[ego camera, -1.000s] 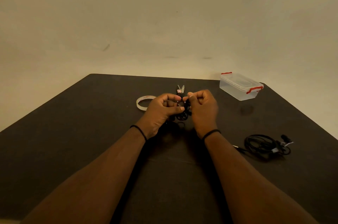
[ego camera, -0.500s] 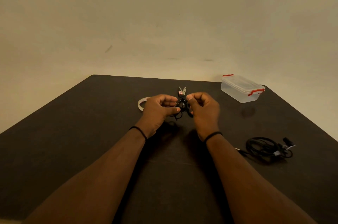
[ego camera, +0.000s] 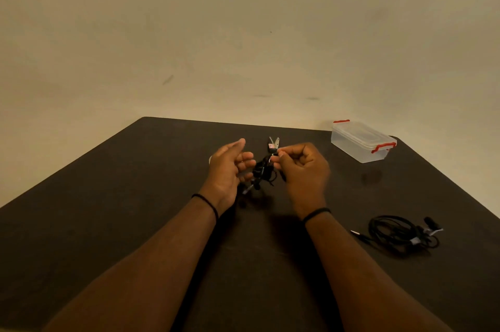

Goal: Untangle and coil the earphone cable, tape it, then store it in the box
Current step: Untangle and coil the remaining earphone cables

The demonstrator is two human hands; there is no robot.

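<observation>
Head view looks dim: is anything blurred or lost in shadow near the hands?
Head view: warm, dim light; right hand slightly motion-blurred; black cable it pinches blends into the dark table, detail unclear; box stays distinct; wide-angle bends the table edges.

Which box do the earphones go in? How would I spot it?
Look at the far right corner of the dark table. The box sits there alone, beyond the coiled black cable. It is see-through plastic with red clips, lid on.
</observation>
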